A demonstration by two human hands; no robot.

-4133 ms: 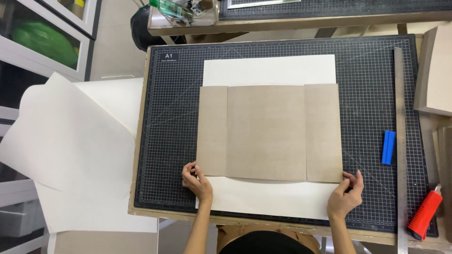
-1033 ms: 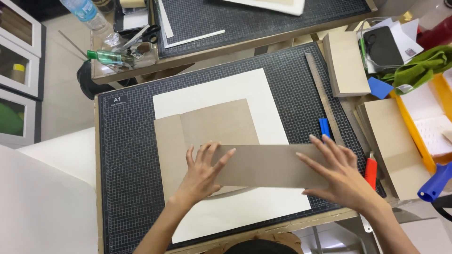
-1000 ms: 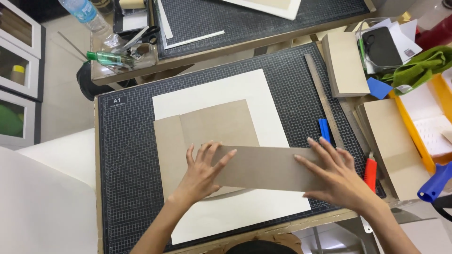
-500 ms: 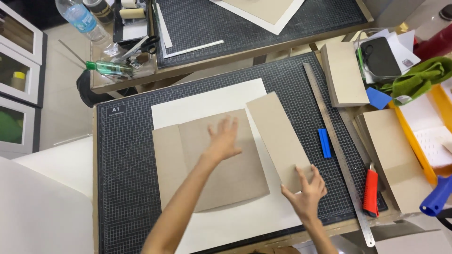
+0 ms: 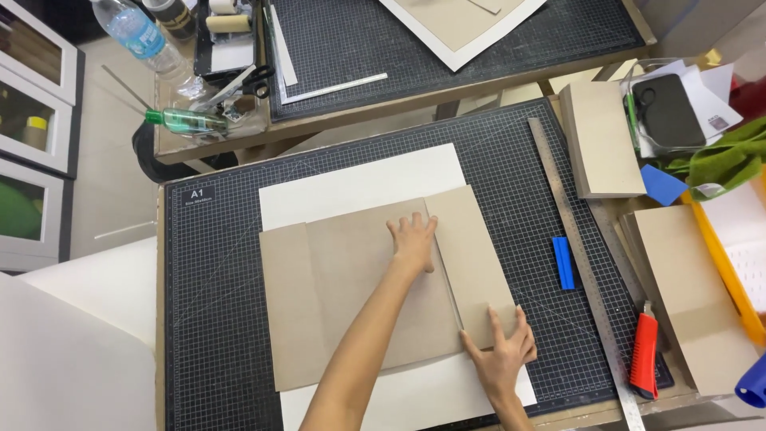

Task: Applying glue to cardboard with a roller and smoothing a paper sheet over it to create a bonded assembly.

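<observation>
Two hands are pressed flat on a brown cardboard cover (image 5: 359,295) that lies over a white sheet (image 5: 359,179) on the black cutting mat (image 5: 207,303). The left hand (image 5: 413,243) is laid with fingers spread near the cover's top edge, beside the crease where the right flap (image 5: 475,255) meets the middle panel. The right hand (image 5: 501,355) is spread on the lower end of that flap, at the cover's bottom right corner. Nothing is gripped by either hand; both are open, palms down. To the right of the cover, a blue bar (image 5: 563,262) is seen on the mat, with a long metal ruler (image 5: 582,271) just beyond it. A red utility knife (image 5: 643,353) lies further right of the cover, near the mat's lower edge. Stacked boards (image 5: 602,140) rest on the bench well right of the cover.
</observation>
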